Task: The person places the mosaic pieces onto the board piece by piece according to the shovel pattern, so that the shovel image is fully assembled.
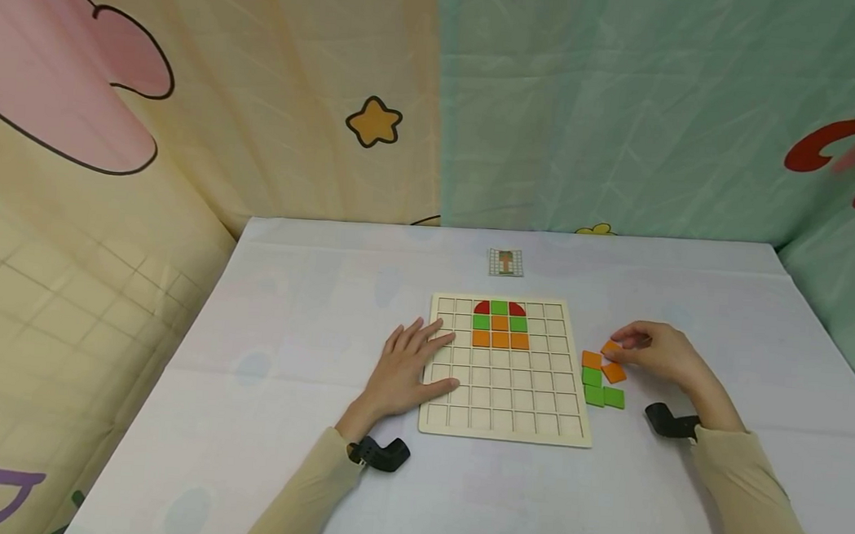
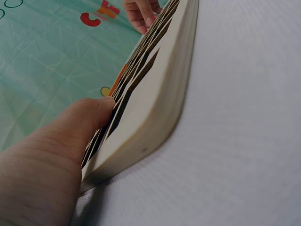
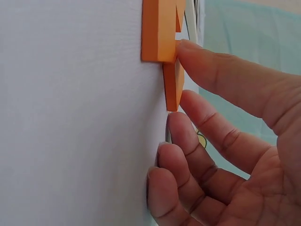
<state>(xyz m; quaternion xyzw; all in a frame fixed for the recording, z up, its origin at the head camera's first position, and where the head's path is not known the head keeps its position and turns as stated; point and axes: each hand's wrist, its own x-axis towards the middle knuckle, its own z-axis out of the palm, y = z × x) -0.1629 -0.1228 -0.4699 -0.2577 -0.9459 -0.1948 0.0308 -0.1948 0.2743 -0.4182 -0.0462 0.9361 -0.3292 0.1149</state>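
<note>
Nine coloured pieces (image 1: 500, 323) sit in the grid of the pale board (image 1: 510, 378), grouped toward its far edge: in the farthest row a green square between two red round-cornered ones, then an orange square between two green, then three orange. To the right of the board, the right hand (image 1: 657, 352) pinches one orange tile (image 1: 610, 348) between thumb and index finger, the other fingers curled. A second orange tile (image 1: 614, 373) lies askew beside it, and a third orange tile (image 1: 592, 359) lies just beside the board's right edge. Three green tiles (image 1: 592, 377) lie along that same edge, nearer the person. The left hand (image 1: 410, 372) rests over the board's left edge, its fingers spread apart and its thumb reaching onto the grid. Beyond the board's far edge lies a small card (image 1: 505, 263) printed with a coloured pattern. Under the board is a white-covered table (image 1: 284, 332); behind it hangs a yellow and green cloth (image 1: 599, 106).
</note>
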